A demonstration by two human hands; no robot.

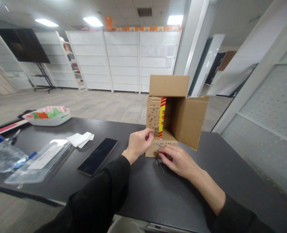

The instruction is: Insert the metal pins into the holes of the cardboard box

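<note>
An open cardboard box [193, 121] stands on the black table, its flaps spread and its opening facing me. Small grey round pieces dot its left flap, and a row of small pieces and dark holes runs along the bottom flap [149, 152]. My left hand [138, 143] is closed at the lower edge of the left flap; whatever its fingers pinch is hidden. Against the bottom flap, my right hand [178, 159] has thumb and forefinger together around the upper end of a thin dark tool [161, 166], which slants down toward the tabletop.
On the table [155, 200] a phone [98, 157] lies left of my left hand. Further left are folded white tissue [80, 139], a clear plastic case [40, 165], a water bottle [4, 155] and a white basket [48, 120] with colourful cloth. A perforated panel [274, 100] stands at right.
</note>
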